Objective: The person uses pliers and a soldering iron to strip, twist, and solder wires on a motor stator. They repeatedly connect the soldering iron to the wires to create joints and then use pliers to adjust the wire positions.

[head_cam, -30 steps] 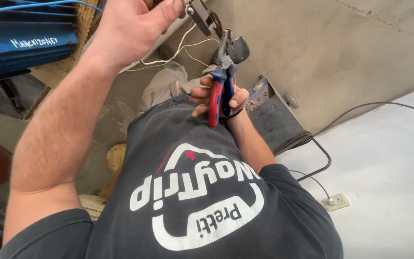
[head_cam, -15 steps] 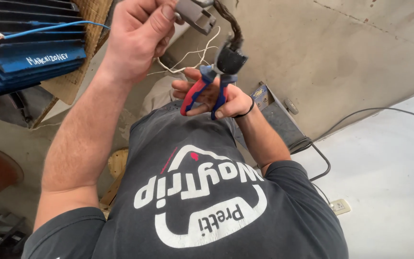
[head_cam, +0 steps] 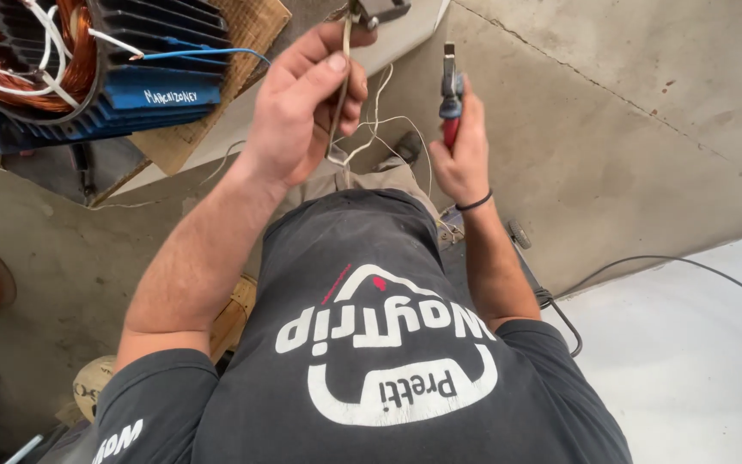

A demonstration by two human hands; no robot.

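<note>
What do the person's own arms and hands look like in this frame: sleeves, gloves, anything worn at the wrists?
Both arms are bare from short dark grey T-shirt sleeves down. The left hand is ungloved, with nothing at its wrist. The right hand is ungloved too, with a thin black band around its wrist. The left sleeve carries white lettering near its hem. No watch or rings are visible.

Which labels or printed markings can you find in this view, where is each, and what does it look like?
Handwritten marking: pale scrawl on the blue motor housing, upper left.
Printed logo: large white rounded emblem with a small red accent on the dark shirt, bottom centre.
Sleeve print: white, partly cut off, lower left.
</note>
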